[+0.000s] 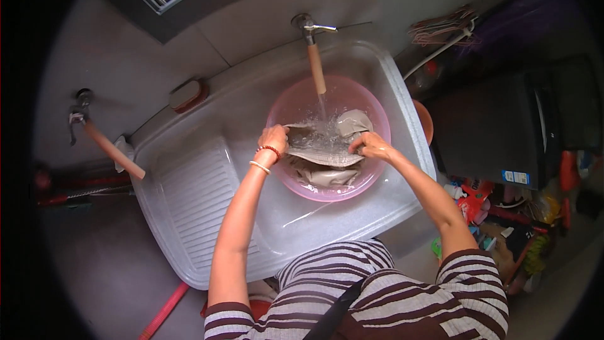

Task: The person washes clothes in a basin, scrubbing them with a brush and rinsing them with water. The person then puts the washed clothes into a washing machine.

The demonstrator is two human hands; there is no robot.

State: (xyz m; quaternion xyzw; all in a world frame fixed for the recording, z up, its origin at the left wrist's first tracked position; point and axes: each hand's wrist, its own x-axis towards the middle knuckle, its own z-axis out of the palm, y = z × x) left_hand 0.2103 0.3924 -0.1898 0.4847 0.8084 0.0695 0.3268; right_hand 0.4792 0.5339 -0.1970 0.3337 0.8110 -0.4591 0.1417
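Observation:
A beige cloth garment (pixel 328 177) lies partly under water in a translucent pink plastic basin (pixel 278 108). My left hand (pixel 274 138) grips the edge of its opening at the basin's left side. At the right side, my right hand (pixel 370 145) pinches the same edge, so the opening is spread between both hands. Water runs from a tap (pixel 309 28) through a short orange hose (pixel 316 68) and splashes into the spread cloth. Another part of the cloth bulges above the water near my right hand. My fingertips are partly hidden by the fabric.
The basin stands in a grey laundry sink (pixel 302 226) with a ribbed washboard (pixel 207 193) on the left. A brush (pixel 188 95) rests on the back rim. A second tap (pixel 80 113) with a hose is at far left. Hangers (pixel 443 28) and a black appliance (pixel 490 127) are at right.

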